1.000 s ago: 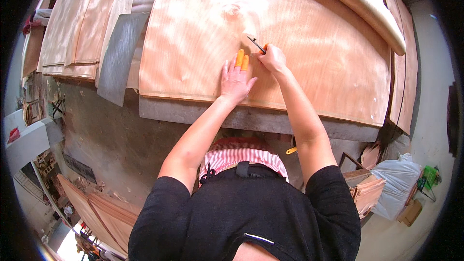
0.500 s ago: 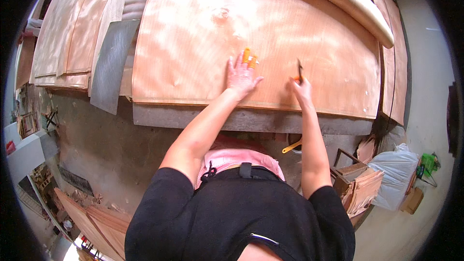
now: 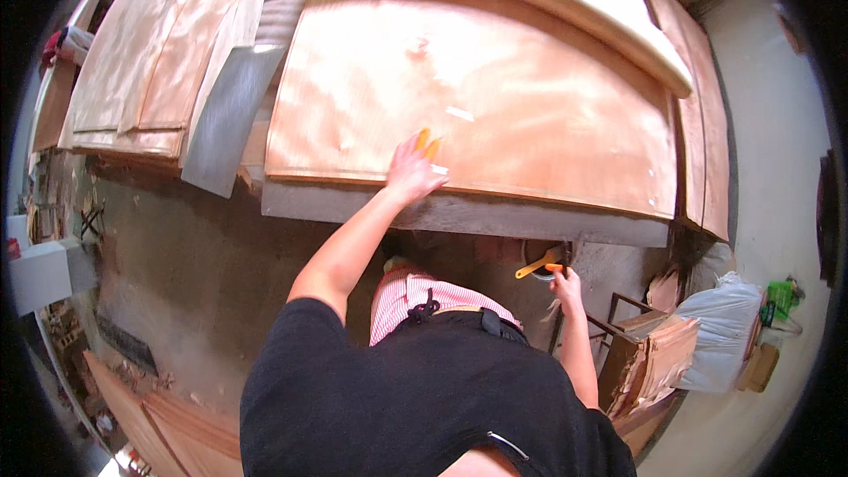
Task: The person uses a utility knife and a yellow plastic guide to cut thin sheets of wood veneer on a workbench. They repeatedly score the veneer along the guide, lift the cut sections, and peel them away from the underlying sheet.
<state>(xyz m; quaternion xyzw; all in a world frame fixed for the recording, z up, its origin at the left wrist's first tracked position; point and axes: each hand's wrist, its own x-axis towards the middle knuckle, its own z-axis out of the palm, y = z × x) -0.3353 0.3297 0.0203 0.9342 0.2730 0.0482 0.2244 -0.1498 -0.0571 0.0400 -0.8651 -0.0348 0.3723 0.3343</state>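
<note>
While left hand (image 3: 412, 175) rests on wood sheet (image 3: 548, 141) atop grey bench (image 3: 503, 219), head view shows left grip loosely spread, yellow finger covers (image 3: 423, 137) forward. Best keep palm flat, pressure light, sheet unmarked. Right hand (image 3: 567, 286), off bench edge near yellow brush (image 3: 532, 268), grip closed round slim dark tool (image 3: 568, 253), blurred. Hold tool firmly, tip clear of legs; mind white strip (image 3: 459, 112) on sheet.

Stacked sheets (image 3: 124, 79) lie left of the wood panel (image 3: 530, 132).
</note>
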